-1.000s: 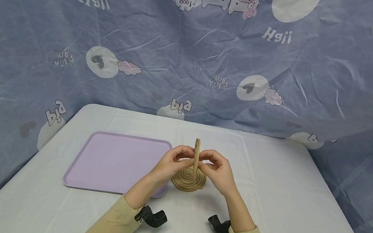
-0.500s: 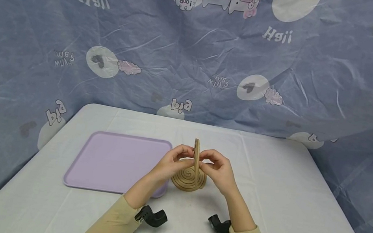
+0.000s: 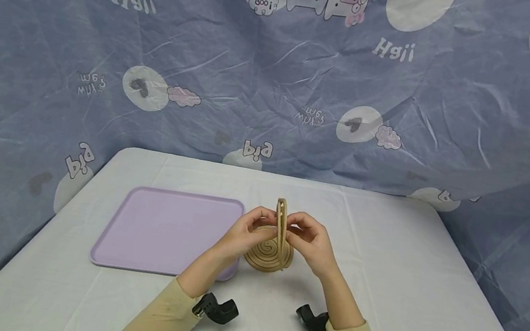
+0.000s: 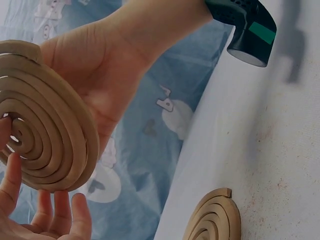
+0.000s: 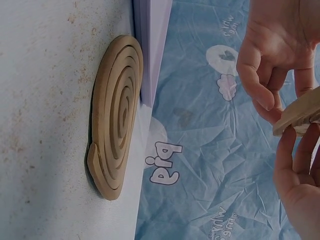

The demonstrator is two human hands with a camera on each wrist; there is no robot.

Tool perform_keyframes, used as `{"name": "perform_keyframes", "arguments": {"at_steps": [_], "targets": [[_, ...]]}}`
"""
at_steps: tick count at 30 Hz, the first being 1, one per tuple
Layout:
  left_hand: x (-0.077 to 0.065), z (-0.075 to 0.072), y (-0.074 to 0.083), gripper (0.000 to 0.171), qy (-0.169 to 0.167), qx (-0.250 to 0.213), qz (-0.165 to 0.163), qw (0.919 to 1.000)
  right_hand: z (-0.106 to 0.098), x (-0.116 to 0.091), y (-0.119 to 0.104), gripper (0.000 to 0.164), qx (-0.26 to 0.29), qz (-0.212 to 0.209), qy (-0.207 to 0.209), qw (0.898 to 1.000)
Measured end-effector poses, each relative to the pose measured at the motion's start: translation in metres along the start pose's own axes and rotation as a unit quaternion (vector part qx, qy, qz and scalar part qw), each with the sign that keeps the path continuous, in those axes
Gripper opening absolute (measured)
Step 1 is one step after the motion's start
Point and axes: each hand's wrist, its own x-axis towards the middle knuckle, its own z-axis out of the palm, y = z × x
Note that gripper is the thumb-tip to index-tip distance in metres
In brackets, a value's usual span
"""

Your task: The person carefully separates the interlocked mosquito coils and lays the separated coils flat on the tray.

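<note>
A brown spiral mosquito coil (image 3: 280,230) stands on edge above the table, seen nearly edge-on in the head view. My left hand (image 3: 246,233) pinches it from the left, and my right hand (image 3: 310,242) pinches it from the right. A narrow slit shows along its edge, as if two layers lie together. In the left wrist view the flat face of the held coil (image 4: 70,120) is visible, with left fingertips (image 4: 61,212) at its rim. Another mosquito coil (image 3: 263,261) lies flat on the table beneath both hands.
Left of the flat coil lies a lilac tray (image 3: 159,232), partly behind the left forearm. White cloth covers the table (image 3: 405,292), with brownish crumbs in both wrist views. A blue printed curtain (image 3: 277,77) hangs behind.
The upright coil has turned slightly and its lower end has shifted right. A slit along its edge has become visible. Both hands have barely moved.
</note>
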Motion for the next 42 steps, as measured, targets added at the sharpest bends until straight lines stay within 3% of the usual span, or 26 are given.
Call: {"name": "perform_keyframes", "arguments": {"at_steps": [14,24,33,42], "targets": [[-0.0012,0.0010,0.0000,0.041,0.004,-0.026,-0.021,0.9994,-0.0018,0.0008,0.0004,0.021,0.026,-0.012,-0.024,0.999],[-0.0009,0.0027,-0.0009,0.044,0.015,-0.045,-0.023,0.9986,-0.0036,0.0008,-0.0010,0.015,0.047,-0.013,-0.045,0.998],[-0.0005,0.0010,-0.0023,0.044,-0.002,-0.060,-0.024,0.9979,-0.0064,0.0008,-0.0030,0.013,0.050,-0.016,-0.072,0.996],[-0.0001,0.0005,-0.0008,0.041,0.002,-0.060,-0.027,0.9978,-0.0077,0.0006,-0.0052,0.014,0.036,-0.014,-0.069,0.997]]}}
